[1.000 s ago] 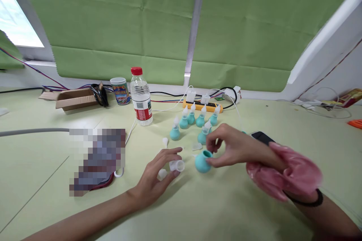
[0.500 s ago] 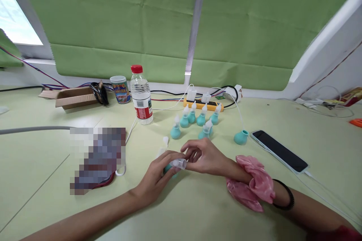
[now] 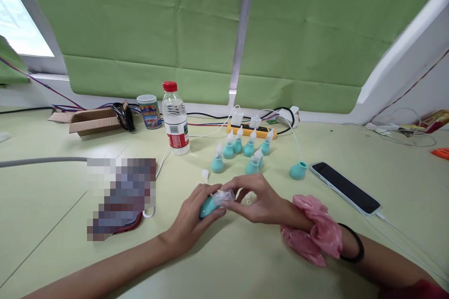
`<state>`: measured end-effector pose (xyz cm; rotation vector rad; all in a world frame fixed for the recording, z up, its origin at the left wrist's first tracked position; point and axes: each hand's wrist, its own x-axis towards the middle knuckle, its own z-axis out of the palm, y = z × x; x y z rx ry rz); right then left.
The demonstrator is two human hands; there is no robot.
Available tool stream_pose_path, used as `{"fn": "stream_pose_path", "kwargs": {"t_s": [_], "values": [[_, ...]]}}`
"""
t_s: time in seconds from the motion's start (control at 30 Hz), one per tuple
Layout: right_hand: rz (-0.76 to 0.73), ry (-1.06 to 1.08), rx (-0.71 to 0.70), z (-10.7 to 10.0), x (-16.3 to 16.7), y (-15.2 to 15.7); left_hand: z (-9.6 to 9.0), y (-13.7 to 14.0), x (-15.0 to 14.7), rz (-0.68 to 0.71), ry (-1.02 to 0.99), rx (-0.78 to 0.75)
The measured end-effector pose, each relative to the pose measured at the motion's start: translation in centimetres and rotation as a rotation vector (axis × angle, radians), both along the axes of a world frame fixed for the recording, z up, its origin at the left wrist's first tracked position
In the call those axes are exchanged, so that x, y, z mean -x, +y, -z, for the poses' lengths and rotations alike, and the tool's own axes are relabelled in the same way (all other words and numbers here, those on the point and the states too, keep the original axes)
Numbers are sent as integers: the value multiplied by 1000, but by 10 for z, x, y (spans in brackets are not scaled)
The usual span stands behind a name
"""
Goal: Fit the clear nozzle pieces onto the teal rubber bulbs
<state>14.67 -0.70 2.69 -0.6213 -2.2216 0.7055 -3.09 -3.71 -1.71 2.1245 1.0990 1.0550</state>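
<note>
My left hand (image 3: 194, 215) is wrapped round a teal rubber bulb (image 3: 208, 207), which lies tilted with its mouth to the right. A clear plastic tube (image 3: 224, 196) sits at the bulb's mouth, and the fingers of my right hand (image 3: 254, 198) pinch it. The pair looks like a bulb nasal aspirator. Just beyond my left hand lies a small white tip (image 3: 205, 175). Another small clear piece (image 3: 249, 198) shows partly behind my right fingers. Several teal bulbs with clear tops (image 3: 228, 150) stand farther back; one bare teal bulb (image 3: 298, 171) sits to the right.
A water bottle (image 3: 176, 124) and a can (image 3: 149, 112) stand at the back left, near a cardboard tray (image 3: 96, 122). A yellow power strip (image 3: 271, 132) lies behind the bulbs. At right is a phone (image 3: 345, 188) on a cable; a blurred-out object (image 3: 122, 201) lies left.
The clear tube has turned toward the bulb's mouth, and my right fingers have closed on it. More of the teal bulb shows in my left hand. A small clear piece has come into sight.
</note>
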Motion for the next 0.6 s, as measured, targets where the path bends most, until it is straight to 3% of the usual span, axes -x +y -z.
{"fn": "stream_pose_path", "kwargs": {"t_s": [0.13,0.33,0.47,0.6], "values": [[32,14,143,-9,-5,6,-6,1,0,-178,-118,-80],[-39,17,254,-4,-8,11,-14,-2,-3,-172,-228,-37],[-71,1,173,-5,-10,15,-16,-3,-3,-193,-269,68],[-131,-58,-41,-10,-13,17,-18,-4,-2,-167,-234,120]]}}
